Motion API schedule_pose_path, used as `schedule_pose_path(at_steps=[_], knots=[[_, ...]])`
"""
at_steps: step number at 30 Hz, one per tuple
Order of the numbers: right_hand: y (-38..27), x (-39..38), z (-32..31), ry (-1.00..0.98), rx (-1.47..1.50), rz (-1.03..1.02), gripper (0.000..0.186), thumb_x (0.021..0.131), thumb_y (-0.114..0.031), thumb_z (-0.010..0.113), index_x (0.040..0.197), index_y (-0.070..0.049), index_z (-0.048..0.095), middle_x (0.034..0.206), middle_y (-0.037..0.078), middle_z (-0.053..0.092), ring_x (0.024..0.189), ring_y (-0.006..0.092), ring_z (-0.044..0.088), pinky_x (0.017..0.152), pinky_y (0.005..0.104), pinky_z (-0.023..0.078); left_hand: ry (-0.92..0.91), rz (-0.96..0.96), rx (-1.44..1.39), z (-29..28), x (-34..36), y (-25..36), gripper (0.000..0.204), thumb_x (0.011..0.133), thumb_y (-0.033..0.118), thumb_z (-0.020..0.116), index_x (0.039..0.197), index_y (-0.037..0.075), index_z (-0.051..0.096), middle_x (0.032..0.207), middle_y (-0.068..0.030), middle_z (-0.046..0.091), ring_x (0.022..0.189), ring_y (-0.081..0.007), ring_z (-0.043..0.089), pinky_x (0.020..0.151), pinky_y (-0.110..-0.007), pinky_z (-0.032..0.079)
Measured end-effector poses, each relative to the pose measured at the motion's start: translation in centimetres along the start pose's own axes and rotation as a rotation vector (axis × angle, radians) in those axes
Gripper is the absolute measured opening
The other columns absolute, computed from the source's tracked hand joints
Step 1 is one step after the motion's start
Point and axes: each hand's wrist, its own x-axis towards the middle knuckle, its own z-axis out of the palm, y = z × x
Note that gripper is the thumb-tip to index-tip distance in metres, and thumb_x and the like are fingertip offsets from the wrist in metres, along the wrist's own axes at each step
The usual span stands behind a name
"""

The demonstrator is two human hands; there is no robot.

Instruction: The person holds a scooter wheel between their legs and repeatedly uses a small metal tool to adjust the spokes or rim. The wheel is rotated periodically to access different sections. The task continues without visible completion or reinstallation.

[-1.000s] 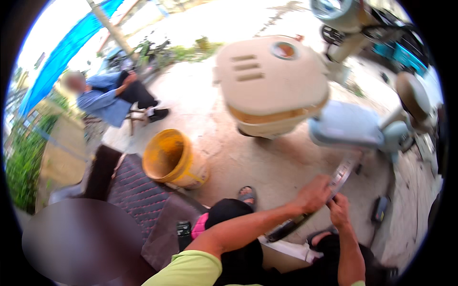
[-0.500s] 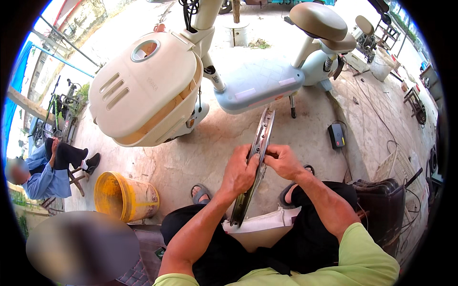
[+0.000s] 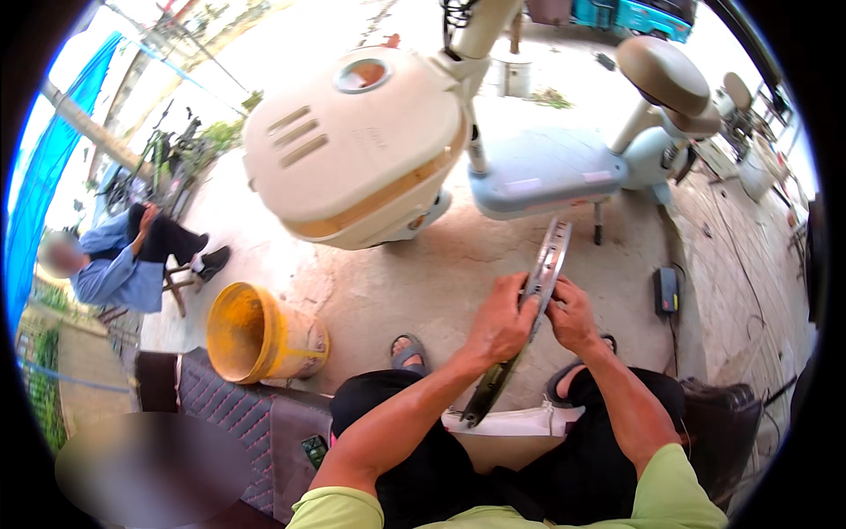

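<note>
A bare metal wheel rim with a row of holes stands nearly edge-on in front of me, its near end darker and low over my lap. My left hand is closed around its left side, thumb pressed against the metal. On the other side my right hand grips the rim with bent fingers; their tips are partly hidden behind it. Below the rim's near end, between my knees, lies a whitish sheet or bag.
An electric scooter stands ahead, with a cream lidded basket and pale blue footboard. A yellow bucket is at left, near a seated person. A black box with a cord lies right. Beside me is a quilted seat.
My view has swung left, so the scooter, bucket and my hands sit farther right in the picture. Both hands still hold the rim, which appears slightly turned.
</note>
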Motion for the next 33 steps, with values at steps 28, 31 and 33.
schedule_pose_path(at_steps=[28, 31, 33], knots=[[0.8, -0.4, 0.3, 0.174, -0.107, 0.045, 0.011, 0.087, -0.002, 0.065, 0.096, 0.002, 0.068, 0.082, 0.012, 0.064, 0.073, 0.0201, 0.061, 0.067, 0.0332, 0.05, 0.035, 0.043, -0.005, -0.6, 0.6, -0.2, 0.033, 0.096, 0.02, 0.058, 0.121, -0.001, 0.06, 0.114, -0.0242, 0.063, 0.11, -0.0412, 0.057, 0.099, -0.047, 0.044], [1.8, 0.1, 0.0, 0.182, 0.03, 0.168, 0.011, 0.092, -0.003, 0.063, 0.1, 0.003, 0.066, 0.087, 0.006, 0.063, 0.076, 0.0142, 0.059, 0.069, 0.0303, 0.049, 0.008, 0.009, -0.026, -0.6, 0.5, 0.6, 0.034, 0.097, 0.022, 0.058, 0.121, -0.001, 0.06, 0.115, -0.0243, 0.063, 0.111, -0.0414, 0.057, 0.1, -0.047, 0.044], [2.8, 0.4, -0.8, 0.035, 0.044, 0.175, 0.014, 0.096, 0.0, 0.058, 0.107, 0.004, 0.066, 0.094, 0.005, 0.064, 0.085, 0.0121, 0.059, 0.076, 0.0271, 0.05, 0.0, -0.01, -0.028, -0.6, 0.4, 0.6, 0.034, 0.097, 0.024, 0.058, 0.121, -0.001, 0.06, 0.115, -0.0246, 0.063, 0.111, -0.0414, 0.057, 0.1, -0.047, 0.044]])
